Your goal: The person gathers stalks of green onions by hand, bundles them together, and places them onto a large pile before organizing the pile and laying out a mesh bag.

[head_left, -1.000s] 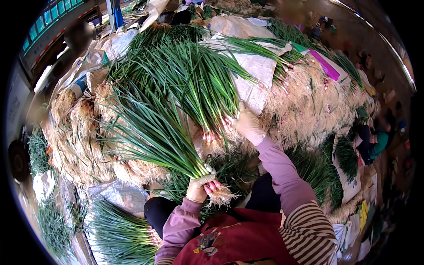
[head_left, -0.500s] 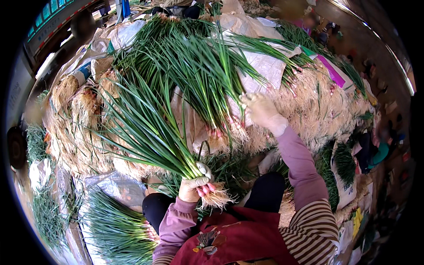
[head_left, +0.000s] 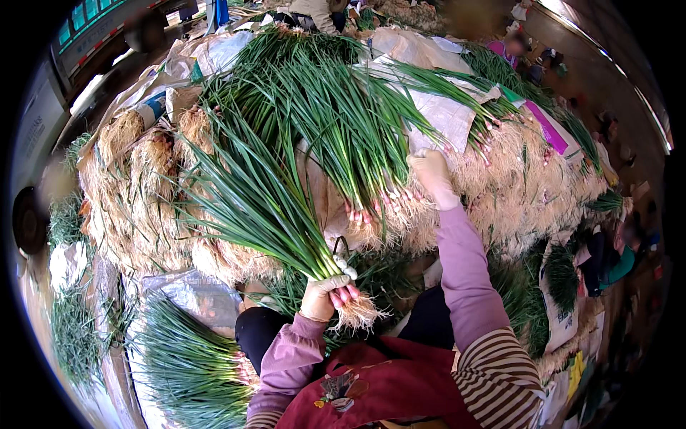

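My left hand [head_left: 319,299] is closed around the lower stems of a bunch of green onions [head_left: 275,207]. Their pink bulbs and pale roots stick out below the fist, and the long green leaves fan up and to the left over the pile. My right hand [head_left: 431,173] reaches forward to the right edge of a loose row of green onions [head_left: 350,136] lying on the heap. Its fingers are curled in beside the stems; what they grip, if anything, cannot be made out. Both hands look covered by pale gloves.
Stacked bundles with root ends outward [head_left: 522,186] form the heap before me. A plastic sheet [head_left: 443,118] lies partly under the onions. At lower left rests another bunch [head_left: 189,357]. A person [head_left: 314,13] sits beyond the heap; a truck [head_left: 93,36] stands at far left.
The onion leaves that stood up near my right hand now lie down with the row. My right hand's fingers have curled in more. My left hand still holds its bunch, shifted slightly right.
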A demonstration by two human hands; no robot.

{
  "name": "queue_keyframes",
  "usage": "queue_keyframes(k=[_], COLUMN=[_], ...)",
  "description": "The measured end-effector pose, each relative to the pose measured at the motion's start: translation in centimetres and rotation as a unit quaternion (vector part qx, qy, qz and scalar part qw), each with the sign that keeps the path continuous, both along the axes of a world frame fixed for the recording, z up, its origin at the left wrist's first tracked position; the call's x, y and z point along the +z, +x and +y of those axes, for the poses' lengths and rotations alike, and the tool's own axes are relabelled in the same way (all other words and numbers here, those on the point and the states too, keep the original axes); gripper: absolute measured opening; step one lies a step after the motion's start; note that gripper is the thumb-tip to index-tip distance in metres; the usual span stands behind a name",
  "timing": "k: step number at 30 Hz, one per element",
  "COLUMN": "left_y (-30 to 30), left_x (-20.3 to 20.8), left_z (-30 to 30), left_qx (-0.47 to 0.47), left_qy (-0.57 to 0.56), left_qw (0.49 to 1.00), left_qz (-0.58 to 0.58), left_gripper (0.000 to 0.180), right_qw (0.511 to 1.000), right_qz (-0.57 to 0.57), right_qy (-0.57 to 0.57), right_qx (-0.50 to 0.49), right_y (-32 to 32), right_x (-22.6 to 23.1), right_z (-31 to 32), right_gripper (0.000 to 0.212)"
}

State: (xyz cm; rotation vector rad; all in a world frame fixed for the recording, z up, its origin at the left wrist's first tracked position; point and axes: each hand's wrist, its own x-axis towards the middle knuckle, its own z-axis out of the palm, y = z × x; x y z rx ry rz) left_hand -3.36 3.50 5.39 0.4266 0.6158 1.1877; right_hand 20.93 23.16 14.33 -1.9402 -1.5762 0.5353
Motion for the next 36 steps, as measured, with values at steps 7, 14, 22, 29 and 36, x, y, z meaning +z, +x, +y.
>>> queue_keyframes(k=[7,14,22,29,36], left_y=[0.0,1.0,0.5,1.1,-0.1], left_x=[-0.9,-1.3,-2.1,-1.4,-0.8], left_z=[-0.1,0.1,-0.2,-1.0,-0.4], left_qx=[-0.052,-0.067,-0.058,-0.026,-0.071], left_qy=[-0.04,-0.029,-0.052,0.007,-0.052], left_qw=[0.997,0.994,0.995,0.997,0.996], left_qz=[0.043,0.075,0.054,-0.074,0.018], left_gripper=[0.019,0.015,0.017,0.029,0.021], right_qw=[0.87,0.933,0.955,0.983,0.984], right_qz=[0.303,0.245,0.246,-0.113,0.025], right_qy=[-0.102,-0.075,-0.005,0.085,-0.086], right_qx=[0.375,0.251,0.164,0.12,0.152], right_y=[-4.5,-5.6,-10.2,-8.7,-4.8], right_x=[-7.3,-7.7,-10.0,-11.4,-2.8], right_z=[-17.1,-15.7,-16.4,-13.9,-10.0], right_gripper=[0.024,0.042,0.015,0.018,0.027])
